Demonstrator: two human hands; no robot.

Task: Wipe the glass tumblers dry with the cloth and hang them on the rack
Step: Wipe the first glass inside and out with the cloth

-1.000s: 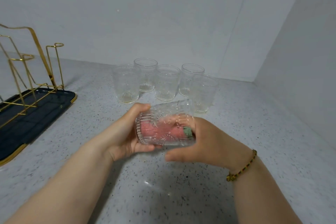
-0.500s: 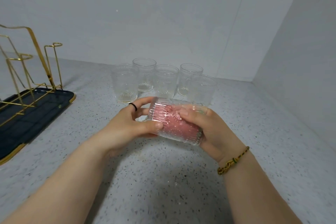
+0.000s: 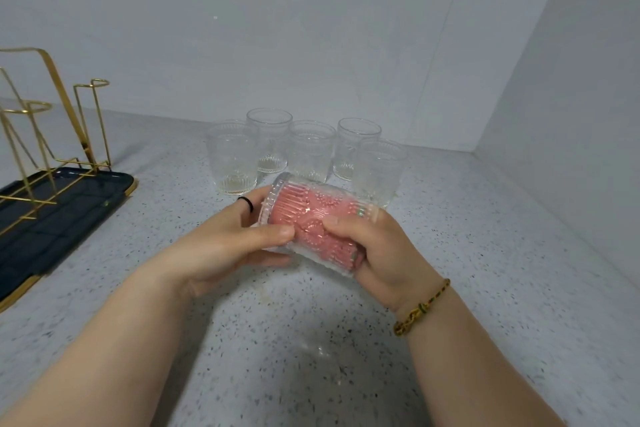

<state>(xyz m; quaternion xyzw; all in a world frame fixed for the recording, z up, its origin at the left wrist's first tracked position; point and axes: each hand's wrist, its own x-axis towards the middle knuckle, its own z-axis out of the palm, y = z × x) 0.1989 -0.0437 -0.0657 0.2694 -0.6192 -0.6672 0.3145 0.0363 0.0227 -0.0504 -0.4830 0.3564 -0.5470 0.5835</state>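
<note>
Drying step in hand: one tumbler (image 3: 277, 196) is held on its side above the counter (image 3: 485, 253), close to the body, with the pink cloth (image 3: 322, 236) stuffed inside and showing through the patterned wall.

Left hand (image 3: 228, 246): clenched on the base end, thumb across the near wall, fingers curled behind.

Right hand (image 3: 377, 253): at the mouth end, thumb pressed on the outer wall. The fingers run inside and are hidden, so presumably they grasp the cloth against the inner surface.

Judgement: the interior wipe is under way. The next move calls for withdrawing the cloth, inverting the glass and carrying it left.

Farther back: five tumblers (image 3: 310, 149) stand upright in a cluster, apparently not yet wiped.

Far left: gold wire rack (image 3: 83, 121) on a dark tray (image 3: 69, 204), well apart from the hands. No glass hangs on the part in view.
</note>
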